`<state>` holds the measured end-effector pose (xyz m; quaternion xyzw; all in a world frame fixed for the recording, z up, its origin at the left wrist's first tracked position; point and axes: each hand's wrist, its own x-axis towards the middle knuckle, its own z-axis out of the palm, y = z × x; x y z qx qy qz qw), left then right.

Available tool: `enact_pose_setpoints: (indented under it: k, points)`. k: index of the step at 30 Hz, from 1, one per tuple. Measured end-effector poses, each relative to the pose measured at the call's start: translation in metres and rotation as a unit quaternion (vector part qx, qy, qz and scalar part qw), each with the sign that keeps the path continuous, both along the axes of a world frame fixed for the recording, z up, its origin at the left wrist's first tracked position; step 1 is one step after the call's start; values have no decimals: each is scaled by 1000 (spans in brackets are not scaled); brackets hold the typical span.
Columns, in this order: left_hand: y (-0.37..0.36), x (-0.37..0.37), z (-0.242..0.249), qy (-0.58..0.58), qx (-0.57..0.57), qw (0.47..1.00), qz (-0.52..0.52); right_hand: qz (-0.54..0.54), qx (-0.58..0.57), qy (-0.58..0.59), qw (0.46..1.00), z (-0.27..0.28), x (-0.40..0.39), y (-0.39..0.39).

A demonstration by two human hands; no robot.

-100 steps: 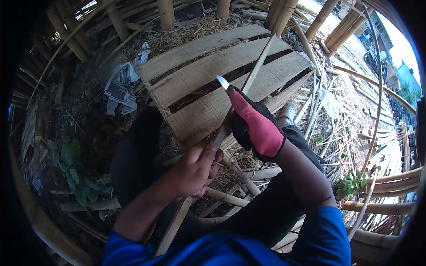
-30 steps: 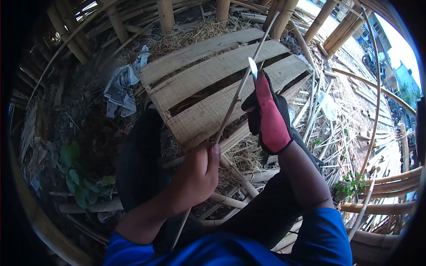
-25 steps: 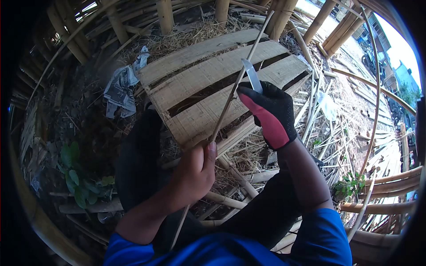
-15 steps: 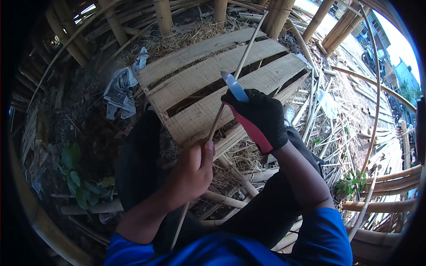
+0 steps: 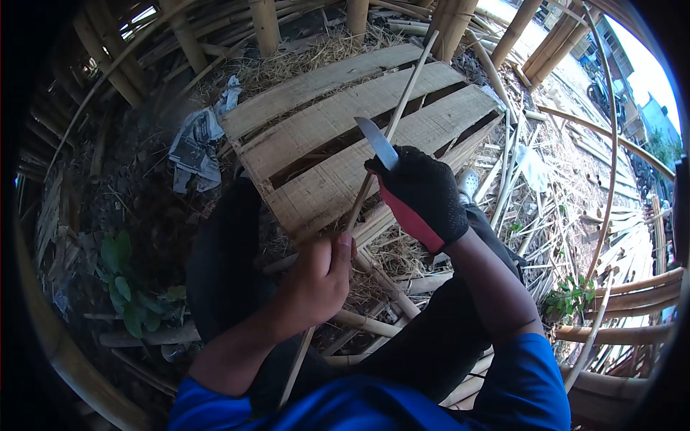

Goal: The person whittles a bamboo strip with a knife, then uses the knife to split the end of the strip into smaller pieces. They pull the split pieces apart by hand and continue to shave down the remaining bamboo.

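Observation:
My bare left hand [image 5: 316, 280] is closed around a long thin bamboo strip [image 5: 408, 93], with the thumb laid along it. The strip runs from beside my body, up through both hands, to beyond the far side of a slatted wooden bench [image 5: 316, 197]. My right hand [image 5: 420, 190], in a black and red glove, is wrapped round a knife whose handle is hidden. The knife blade [image 5: 376, 142] points up and to the left, against or just over the strip; contact cannot be made out. Both hands are over the near edge of the bench.
Crumpled newspaper [image 5: 198, 147] lies left of the bench. Bamboo posts [image 5: 264, 29] stand behind it. Cut bamboo strips [image 5: 496, 179] and straw litter the ground at right. A leafy plant [image 5: 122, 280] grows at lower left, and bamboo poles [image 5: 618, 335] cross at lower right.
My right hand and the knife have shifted slightly right and down. My left hand and the bamboo strip have moved a little to the right.

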<state>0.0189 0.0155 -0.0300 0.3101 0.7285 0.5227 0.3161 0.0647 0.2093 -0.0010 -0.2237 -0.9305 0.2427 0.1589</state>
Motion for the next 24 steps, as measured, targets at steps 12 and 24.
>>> enact_pose_setpoints:
  k: [12, 24]
  points:
    - [-2, -2, 15, -114, -9, 993, -23, 15, -239, 59, 969, 5, 7, -7]
    - [-1, -10, -9, -149, 11, 989, 17, 149, -156, 74, 974, -13, 25, -33]
